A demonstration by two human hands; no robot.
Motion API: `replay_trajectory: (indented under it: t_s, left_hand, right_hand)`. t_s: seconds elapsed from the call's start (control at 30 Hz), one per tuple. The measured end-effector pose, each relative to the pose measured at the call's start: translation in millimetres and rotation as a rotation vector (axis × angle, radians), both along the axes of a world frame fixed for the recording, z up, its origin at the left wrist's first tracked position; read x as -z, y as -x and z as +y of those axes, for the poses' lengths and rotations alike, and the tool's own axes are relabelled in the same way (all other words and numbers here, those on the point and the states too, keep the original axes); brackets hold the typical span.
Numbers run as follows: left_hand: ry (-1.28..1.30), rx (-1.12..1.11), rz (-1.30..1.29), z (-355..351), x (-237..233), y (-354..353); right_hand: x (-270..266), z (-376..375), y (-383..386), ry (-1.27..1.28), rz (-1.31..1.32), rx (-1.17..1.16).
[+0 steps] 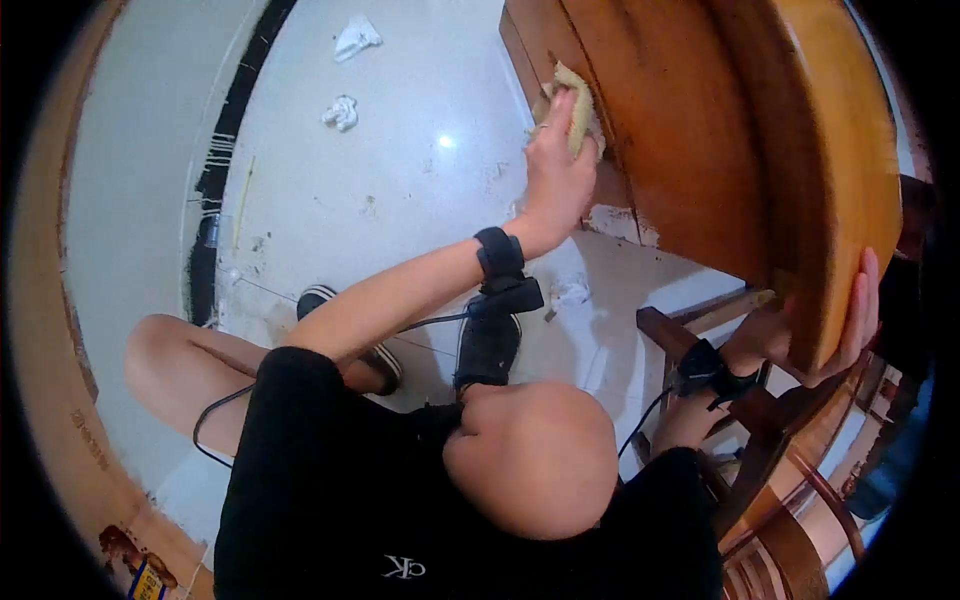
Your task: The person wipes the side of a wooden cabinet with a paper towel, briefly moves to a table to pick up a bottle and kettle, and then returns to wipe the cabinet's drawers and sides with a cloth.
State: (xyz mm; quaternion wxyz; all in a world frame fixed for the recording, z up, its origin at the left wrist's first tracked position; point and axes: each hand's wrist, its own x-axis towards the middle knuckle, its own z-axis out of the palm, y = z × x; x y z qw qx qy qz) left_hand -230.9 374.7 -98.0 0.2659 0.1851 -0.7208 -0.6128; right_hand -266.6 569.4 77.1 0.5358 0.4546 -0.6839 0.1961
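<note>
My left hand [562, 170] is closed around a folded yellowish cloth [572, 85] and presses it against the lower side of a brown wooden piece of furniture [680, 130]. A whitish patch shows on the wood just below the cloth. On the right, my right hand [850, 325] grips the curved edge of the same furniture, its fingers along the outer face. Part of that hand is hidden behind the wood. Both wrists wear black straps with cables.
Two crumpled white wads, an upper one [357, 38] and a lower one [341, 113], lie on the pale, stained floor tiles [400, 190]. A wooden chair [790, 540] stands at lower right. My shoes [488, 345] and bent knees are close below the furniture.
</note>
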Motion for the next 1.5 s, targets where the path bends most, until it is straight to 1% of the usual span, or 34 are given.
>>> replay_trajectory:
  t_s: [0.07, 0.13, 0.17, 0.27, 0.37, 0.47, 0.57, 0.67, 0.7, 0.8, 0.9, 1.0, 1.03, 1.1, 1.2, 1.3, 1.4, 1.5]
  left_hand:
    - [0.026, 0.049, -0.016, 13.3, -1.3, -17.1]
    - [0.012, 0.098, 0.027, 34.8, 6.5, -45.3]
    - [0.004, 0.12, 0.05, 41.7, 9.1, -54.6]
    - [-0.104, 0.176, -0.017, 44.0, 8.3, -62.1]
    - [-0.106, 0.116, -0.011, 37.0, 3.3, -48.1]
    - [-0.151, 0.069, -0.047, 13.3, 12.9, -13.1]
    - [-0.074, 0.047, -0.017, -3.5, 21.5, 2.5]
    - [-0.223, 0.19, -0.085, 5.7, 7.8, -14.4]
    - [-0.009, 0.185, -0.001, 16.7, 16.7, -30.0]
    - [-0.052, 0.326, -0.029, 39.7, 8.9, -68.1]
    - [-0.07, 0.279, -0.006, 37.0, 6.8, -62.8]
    - [-0.272, 0.157, -0.068, 18.4, 0.1, -26.9]
    - [-0.303, 0.155, -0.06, 10.3, 1.5, -13.5]
    - [-0.218, 0.145, -0.071, 2.7, 5.5, -6.3]
    - [0.035, 0.071, 0.005, 24.8, 15.1, -27.1]
    - [0.07, 0.129, -0.025, 53.3, 12.1, -69.0]
    - [-0.183, 0.27, -0.087, 59.0, 14.2, -85.1]
    - [-0.503, 0.322, -0.412, 25.3, -24.2, -62.3]
  right_hand:
    - [3.2, -2.4, 2.1, 0.042, 0.028, -0.002]
    - [6.9, -0.9, 7.8, 0.092, 0.06, -0.001]
    - [6.6, -1.2, 5.9, 0.09, 0.084, 0.044]
    - [5.4, 1.3, 8.7, 0.054, 0.152, 0.076]
    - [6.3, -13.1, 5.5, 0.115, 0.113, 0.046]
    - [6.8, -15.0, 1.4, 0.148, 0.081, 0.083]
    - [6.7, -5.8, 8.2, 0.133, 0.112, 0.076]
    - [6.6, -4.6, 10.4, 0.129, 0.133, 0.032]
    - [7.1, -4.7, 10.3, 0.136, 0.133, 0.029]
    - [8.3, -2.1, 9.9, 0.16, 0.114, 0.042]
    - [9.7, 0.0, 10.0, 0.181, 0.079, 0.044]
    - [9.2, -4.9, 8.9, 0.178, 0.077, 0.01]
    - [8.7, -6.1, 8.9, 0.174, 0.084, -0.014]
    - [10.6, -8.4, 10.7, 0.175, 0.088, -0.024]
    - [15.2, -9.5, 11.1, 0.181, 0.081, -0.014]
    - [18.6, -10.9, 11.6, 0.179, 0.074, -0.014]
    - [16.1, -9.0, 10.0, 0.172, 0.074, -0.009]
    - [12.0, -7.2, 7.6, 0.154, 0.068, -0.005]
